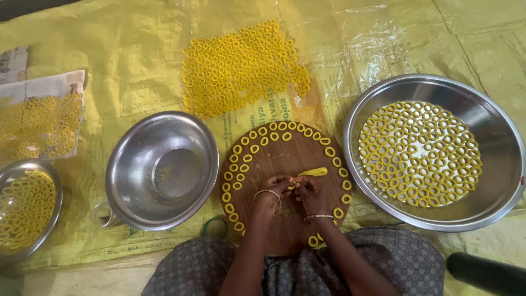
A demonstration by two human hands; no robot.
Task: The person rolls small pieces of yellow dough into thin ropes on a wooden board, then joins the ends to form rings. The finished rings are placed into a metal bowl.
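Yellow floor sheet (pixel 137 77), fingertips hiding dough strip (pixel 311 172) end, both hands' grip unclear

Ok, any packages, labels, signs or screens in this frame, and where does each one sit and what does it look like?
Printed sheet: yellow plastic sacking spread under everything, crinkled, with dark print showing between the bowls and along the near edge.
Newspaper: far left, a flat pale page with small print, yellow rings lying on it.
Second paper: upper left corner, pale, partly cut off.
No labels, signs or screens show.
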